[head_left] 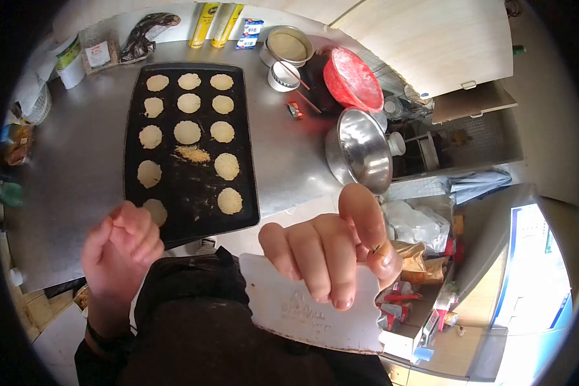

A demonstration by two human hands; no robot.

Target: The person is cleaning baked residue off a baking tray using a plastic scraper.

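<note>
Scraper [315, 309] sits at about five o'clock in my view, a white plastic one with a wavy edge, pinched in my right hand [331, 251]: fingers over the front face, thumb behind. Starting from the left, my left hand [122, 248] at eight o'clock is curled into a loose fist and holds nothing; it hovers just over the near corner of the black baking tray [190, 193]. That tray lies on the steel counter [71, 167], toward eleven o'clock, with rows of pale round wafers [187, 132] and one crumbled patch [192, 154] in the middle. Past it, at one o'clock, I see a steel bowl [360, 151] and a red lid [352, 78]. To lift wafers cleanly I would judge it best to keep the blade low and flat against the tray, sliding under each edge slowly, steadying the tray with my free hand.
</note>
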